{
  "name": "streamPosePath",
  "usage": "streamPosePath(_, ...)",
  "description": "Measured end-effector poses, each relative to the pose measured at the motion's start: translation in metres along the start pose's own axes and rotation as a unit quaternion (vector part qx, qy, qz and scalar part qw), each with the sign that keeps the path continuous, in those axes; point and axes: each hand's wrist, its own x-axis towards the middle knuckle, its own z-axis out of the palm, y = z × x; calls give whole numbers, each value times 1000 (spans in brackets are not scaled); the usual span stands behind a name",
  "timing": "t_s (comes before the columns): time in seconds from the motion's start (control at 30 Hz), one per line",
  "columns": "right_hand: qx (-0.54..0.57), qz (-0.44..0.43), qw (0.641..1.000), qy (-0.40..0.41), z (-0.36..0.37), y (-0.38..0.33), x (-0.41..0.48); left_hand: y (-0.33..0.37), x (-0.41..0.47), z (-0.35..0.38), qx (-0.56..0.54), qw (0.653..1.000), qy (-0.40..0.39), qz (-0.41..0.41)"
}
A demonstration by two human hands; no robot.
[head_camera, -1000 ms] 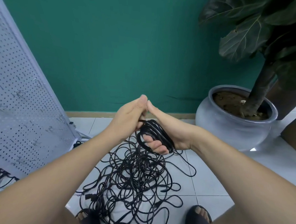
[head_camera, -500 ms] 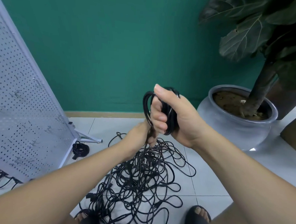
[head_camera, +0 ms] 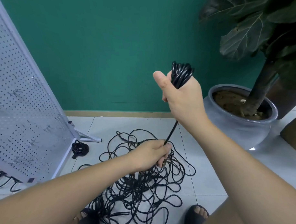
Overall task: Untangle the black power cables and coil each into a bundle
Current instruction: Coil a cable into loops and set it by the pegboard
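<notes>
**Item 1, right hand** (head_camera: 181,98): raised in front of the green wall (head_camera: 112,52). Fingers and thumb are curled tight round a coil (head_camera: 181,71) of black cable, whose loops stick out above the fist.

**Item 2, left hand** (head_camera: 149,155): low, just above the tangle. Fingers are closed round a single strand (head_camera: 171,132) that runs straight and taut up to my right fist.

**Item 3, tangle** (head_camera: 141,183): many black power cables heaped loose on the tiled floor (head_camera: 208,181), loops crossing everywhere. The near edge lies by my sandal (head_camera: 196,217).

**Item 4, finished bundle** (head_camera: 79,148): one small coiled cable on the floor just beside the foot of the pegboard panel (head_camera: 26,107), apart from the tangle.

**Item 5, pot** (head_camera: 240,131): grey planter with a tree, to the right, clear of the cables.

**Step in hand, by my reading:** winding one cable. The taut strand is the length not yet wound, and most of the heap is unsorted.

**Next move calls for:** lifting my left hand to lay another loop into the right fist, with the strand sliding through the left fingers. If it snags in the heap, I should loosen the crossing by hand; pulling would likely tighten a knot.
</notes>
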Motion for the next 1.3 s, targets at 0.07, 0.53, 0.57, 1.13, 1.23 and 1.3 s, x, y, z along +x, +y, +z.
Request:
streamPosePath(0.07,-57,-7,998,16,-6,10,7,5,-3,-4,36,999,15,15)
streamPosePath(0.53,-328,140,894,-269,-4,64,-4,23,-22,-74,-110,977,161,85)
streamPosePath(0.57,-302,176,885,-307,-2,61,-8,26,-24,-80,-108,975,173,93)
streamPosePath(1.13,270,304,780,-476,17,-8,-44,40,-13,-78,-191,958,213,20)
streamPosePath(1.23,291,277,825,-398,19,-13,-42,39,-7,-62,-283,934,217,-41)
streamPosePath(1.3,310,266,847,-340,20,-14,-39,36,-4,-51,-293,928,229,-28)
